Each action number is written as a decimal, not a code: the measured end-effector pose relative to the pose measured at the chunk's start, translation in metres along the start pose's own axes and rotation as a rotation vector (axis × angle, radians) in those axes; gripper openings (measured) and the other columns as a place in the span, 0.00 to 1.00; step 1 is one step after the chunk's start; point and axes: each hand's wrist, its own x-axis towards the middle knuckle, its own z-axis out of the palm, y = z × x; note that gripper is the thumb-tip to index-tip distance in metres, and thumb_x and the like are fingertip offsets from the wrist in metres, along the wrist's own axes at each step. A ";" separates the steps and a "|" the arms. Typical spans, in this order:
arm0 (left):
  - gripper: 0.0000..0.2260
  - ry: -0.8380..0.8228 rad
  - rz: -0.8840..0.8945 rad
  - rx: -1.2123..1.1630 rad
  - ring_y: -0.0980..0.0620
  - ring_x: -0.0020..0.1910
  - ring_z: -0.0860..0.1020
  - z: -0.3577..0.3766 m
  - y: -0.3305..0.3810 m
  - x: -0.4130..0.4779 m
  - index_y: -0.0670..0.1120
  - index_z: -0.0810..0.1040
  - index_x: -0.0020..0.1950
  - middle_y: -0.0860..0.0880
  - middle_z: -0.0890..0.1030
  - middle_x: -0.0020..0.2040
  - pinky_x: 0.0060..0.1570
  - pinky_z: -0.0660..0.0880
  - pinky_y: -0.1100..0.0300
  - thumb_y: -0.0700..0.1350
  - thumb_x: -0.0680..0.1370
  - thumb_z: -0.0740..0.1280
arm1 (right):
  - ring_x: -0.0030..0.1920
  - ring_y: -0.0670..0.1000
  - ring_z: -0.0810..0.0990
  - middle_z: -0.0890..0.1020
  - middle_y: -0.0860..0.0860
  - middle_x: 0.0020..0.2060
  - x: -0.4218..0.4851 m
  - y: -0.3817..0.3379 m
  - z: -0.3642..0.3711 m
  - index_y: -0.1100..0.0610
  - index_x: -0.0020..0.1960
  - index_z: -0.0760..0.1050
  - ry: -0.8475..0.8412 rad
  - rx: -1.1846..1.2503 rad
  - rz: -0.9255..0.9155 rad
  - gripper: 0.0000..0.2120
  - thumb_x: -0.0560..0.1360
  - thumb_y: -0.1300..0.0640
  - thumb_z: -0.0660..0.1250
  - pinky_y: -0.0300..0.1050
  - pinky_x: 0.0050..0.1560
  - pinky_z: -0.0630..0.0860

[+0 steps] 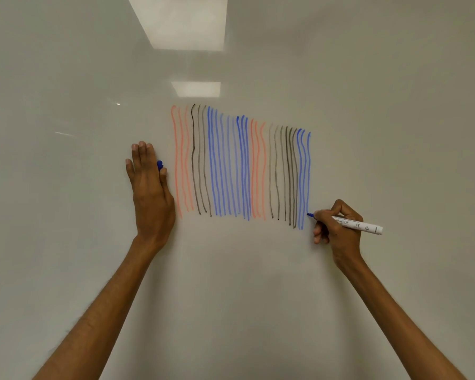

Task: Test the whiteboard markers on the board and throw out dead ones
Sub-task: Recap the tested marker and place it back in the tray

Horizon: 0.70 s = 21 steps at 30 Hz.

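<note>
Whiteboard (66, 242) with red, black, blue strokes (243, 165).

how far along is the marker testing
Done: the board carries rows of orange, black and blue lines, some faint. In hand: the right hand grips a blue marker, tip at the rightmost line's foot; the left hand pinches a blue cap. Left: recapping; no other markers or bin show.

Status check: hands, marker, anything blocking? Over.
Right hand grips blue marker, tip on whiteboard at foot of rightmost blue line. Left hand flat on whiteboard, pinching blue cap. Nothing in the way.
</note>
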 end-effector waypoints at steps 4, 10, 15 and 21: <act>0.21 -0.037 -0.028 -0.025 0.44 0.80 0.54 -0.006 0.000 -0.018 0.33 0.55 0.78 0.38 0.58 0.79 0.79 0.46 0.54 0.37 0.85 0.53 | 0.18 0.55 0.74 0.78 0.56 0.23 -0.011 0.006 -0.004 0.65 0.36 0.65 0.002 0.029 0.058 0.13 0.75 0.72 0.65 0.39 0.19 0.64; 0.21 -0.095 -0.193 -0.170 0.53 0.80 0.54 -0.023 0.011 -0.044 0.40 0.58 0.79 0.46 0.59 0.79 0.79 0.49 0.55 0.37 0.85 0.53 | 0.19 0.54 0.74 0.78 0.56 0.23 -0.022 0.003 -0.005 0.60 0.34 0.65 -0.010 0.040 0.102 0.16 0.75 0.72 0.66 0.39 0.20 0.66; 0.18 -0.116 -0.419 -0.352 0.60 0.72 0.68 -0.056 0.041 -0.081 0.39 0.61 0.75 0.47 0.70 0.74 0.71 0.65 0.65 0.39 0.85 0.55 | 0.21 0.53 0.75 0.78 0.55 0.26 -0.035 -0.001 -0.007 0.60 0.35 0.70 0.017 0.099 0.199 0.12 0.75 0.69 0.67 0.39 0.22 0.67; 0.08 -0.285 -0.529 -0.357 0.60 0.54 0.80 -0.093 0.062 -0.164 0.47 0.79 0.60 0.55 0.82 0.54 0.57 0.74 0.65 0.42 0.84 0.62 | 0.25 0.50 0.77 0.80 0.52 0.29 -0.084 0.009 0.002 0.60 0.46 0.79 -0.037 0.135 0.317 0.03 0.75 0.66 0.70 0.38 0.25 0.70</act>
